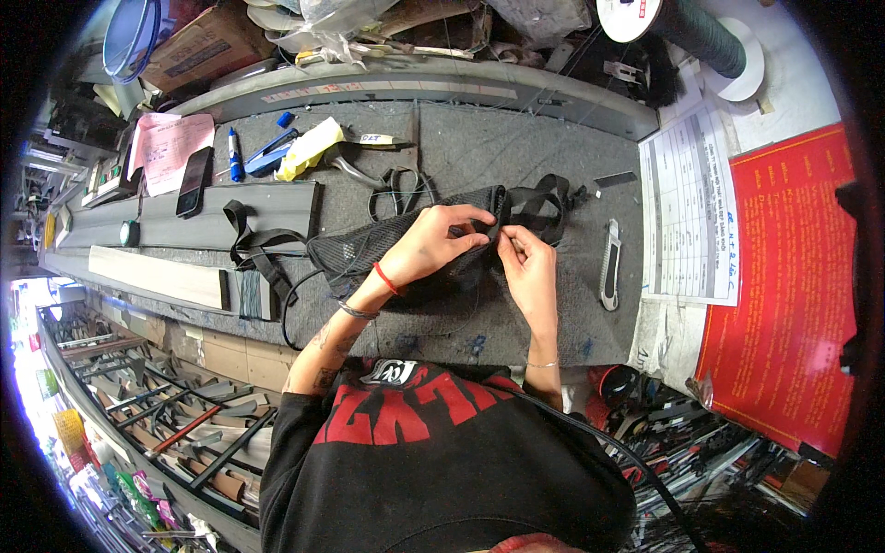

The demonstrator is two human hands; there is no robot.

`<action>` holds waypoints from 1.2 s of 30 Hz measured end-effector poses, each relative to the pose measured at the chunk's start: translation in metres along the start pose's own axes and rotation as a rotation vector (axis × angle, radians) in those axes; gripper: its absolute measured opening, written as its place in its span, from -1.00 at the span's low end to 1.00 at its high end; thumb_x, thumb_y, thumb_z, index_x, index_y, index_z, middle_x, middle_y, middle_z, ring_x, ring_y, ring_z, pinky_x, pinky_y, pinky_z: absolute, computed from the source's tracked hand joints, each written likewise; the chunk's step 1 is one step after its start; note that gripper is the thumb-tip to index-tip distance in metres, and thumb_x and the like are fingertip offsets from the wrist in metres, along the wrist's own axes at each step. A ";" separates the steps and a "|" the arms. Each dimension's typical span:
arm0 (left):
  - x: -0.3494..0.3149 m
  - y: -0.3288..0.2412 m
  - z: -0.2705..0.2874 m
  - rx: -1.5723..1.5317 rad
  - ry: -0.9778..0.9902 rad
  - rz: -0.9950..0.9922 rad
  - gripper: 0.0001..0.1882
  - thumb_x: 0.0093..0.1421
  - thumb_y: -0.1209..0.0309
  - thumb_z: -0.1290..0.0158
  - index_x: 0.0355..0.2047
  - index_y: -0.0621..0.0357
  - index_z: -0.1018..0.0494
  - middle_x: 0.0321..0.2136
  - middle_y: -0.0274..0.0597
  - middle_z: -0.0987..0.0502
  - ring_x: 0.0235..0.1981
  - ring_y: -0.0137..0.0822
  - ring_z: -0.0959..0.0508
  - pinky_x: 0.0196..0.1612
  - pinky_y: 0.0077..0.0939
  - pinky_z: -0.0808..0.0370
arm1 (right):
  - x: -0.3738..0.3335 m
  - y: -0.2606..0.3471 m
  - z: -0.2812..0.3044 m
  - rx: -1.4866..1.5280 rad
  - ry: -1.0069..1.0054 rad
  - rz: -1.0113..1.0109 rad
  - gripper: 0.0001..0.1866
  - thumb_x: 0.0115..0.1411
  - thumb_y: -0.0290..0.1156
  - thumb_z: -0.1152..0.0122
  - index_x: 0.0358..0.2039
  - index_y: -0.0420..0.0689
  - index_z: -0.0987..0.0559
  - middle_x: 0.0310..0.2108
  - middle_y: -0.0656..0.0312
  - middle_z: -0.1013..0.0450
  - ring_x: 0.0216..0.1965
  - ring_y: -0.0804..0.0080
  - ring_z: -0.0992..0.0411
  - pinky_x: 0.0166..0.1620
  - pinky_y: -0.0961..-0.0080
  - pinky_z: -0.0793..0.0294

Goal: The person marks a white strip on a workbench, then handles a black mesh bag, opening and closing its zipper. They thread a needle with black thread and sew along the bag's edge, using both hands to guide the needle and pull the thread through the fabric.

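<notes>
A black mesh bag [355, 247] lies on the grey work surface in front of me, with dark webbing straps [546, 205] at its right end. My left hand [433, 244] rests over the bag, its fingers curled and its thumb bent in at the bag's right edge. Close beside it, my right hand [526, 267] pinches thumb and fingertips together at that same edge. Whatever sits in the right pinch is too small and dark to make out. Just beyond the bag lie black-handled scissors [403, 192].
To the right lie a utility knife [610, 264] and a printed sheet [690, 207]. A phone [193, 182], pink papers [171, 147], a blue marker [235, 155] and a yellow paper [312, 149] lie at the left and back. A thread spool [705, 48] stands far right.
</notes>
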State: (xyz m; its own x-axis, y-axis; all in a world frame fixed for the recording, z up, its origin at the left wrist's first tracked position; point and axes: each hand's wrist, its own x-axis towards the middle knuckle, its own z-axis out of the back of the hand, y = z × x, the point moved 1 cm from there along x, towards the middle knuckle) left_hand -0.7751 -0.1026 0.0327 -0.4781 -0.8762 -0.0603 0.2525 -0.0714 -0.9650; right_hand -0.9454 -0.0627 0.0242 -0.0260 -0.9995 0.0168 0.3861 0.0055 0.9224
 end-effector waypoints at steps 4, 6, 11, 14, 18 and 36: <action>-0.003 -0.005 -0.008 0.072 -0.081 -0.066 -0.71 0.08 0.52 -0.11 -0.15 0.28 -0.48 -0.27 -0.06 -0.56 -0.35 -0.34 -0.55 -0.29 -0.49 -0.49 | -0.001 -0.008 -0.006 0.142 -0.036 0.023 -0.91 0.20 -0.57 -0.08 -0.33 -0.33 -0.49 -0.61 0.46 -0.31 -0.56 0.79 -0.14 -0.53 0.75 -0.13; -0.004 -0.006 -0.011 0.128 -0.123 -0.112 -0.71 0.05 0.54 -0.11 -0.17 0.26 -0.49 -0.30 0.02 -0.55 -0.43 -0.21 -0.58 -0.35 -0.46 -0.49 | -0.002 -0.012 -0.008 0.156 -0.037 0.020 -0.92 0.21 -0.57 -0.07 -0.32 -0.32 -0.49 -0.59 0.47 -0.31 -0.56 0.80 -0.15 -0.52 0.75 -0.12; -0.003 0.000 -0.011 0.140 -0.135 -0.112 -0.69 0.02 0.61 -0.10 -0.17 0.26 -0.49 -0.28 0.02 -0.53 -0.40 -0.18 -0.57 -0.33 -0.42 -0.49 | -0.005 -0.018 -0.011 0.290 -0.005 -0.021 -0.92 0.23 -0.56 -0.07 -0.32 -0.30 -0.50 -0.58 0.48 -0.32 -0.56 0.81 -0.16 -0.51 0.77 -0.11; -0.002 0.004 -0.012 0.064 -0.150 -0.116 -0.70 0.02 0.61 -0.10 -0.17 0.27 -0.49 -0.29 0.03 -0.53 -0.36 -0.15 -0.58 -0.31 -0.42 -0.51 | -0.005 -0.019 -0.011 0.268 -0.025 0.017 -0.92 0.23 -0.55 -0.08 -0.32 -0.30 -0.50 -0.57 0.47 -0.33 -0.55 0.81 -0.18 -0.51 0.77 -0.12; -0.001 0.008 -0.013 0.049 -0.164 -0.137 -0.72 0.02 0.60 -0.10 -0.19 0.28 -0.49 -0.34 0.04 -0.55 -0.36 -0.12 -0.59 -0.30 -0.41 -0.51 | -0.005 -0.019 -0.012 0.243 -0.062 0.044 -0.92 0.22 -0.55 -0.09 -0.33 -0.30 -0.50 -0.56 0.47 -0.35 -0.53 0.81 -0.20 -0.49 0.78 -0.15; 0.002 -0.026 0.007 0.472 -0.210 -0.133 -0.65 -0.01 0.36 -0.17 -0.20 0.12 -0.41 -0.32 -0.14 -0.43 -0.34 -0.15 -0.51 -0.28 -0.38 -0.47 | 0.013 0.012 -0.006 0.203 -0.023 0.088 -0.84 0.21 -0.48 -0.14 -0.23 -0.26 -0.55 -0.36 0.28 -0.48 -0.42 0.68 -0.37 -0.38 0.74 -0.34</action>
State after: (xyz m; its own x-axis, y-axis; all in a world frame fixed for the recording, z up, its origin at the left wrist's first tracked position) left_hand -0.7768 -0.1056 0.0592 -0.3649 -0.9182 0.1539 0.5754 -0.3523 -0.7381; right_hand -0.9357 -0.0759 0.0335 -0.0218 -0.9940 0.1074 0.1944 0.1012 0.9757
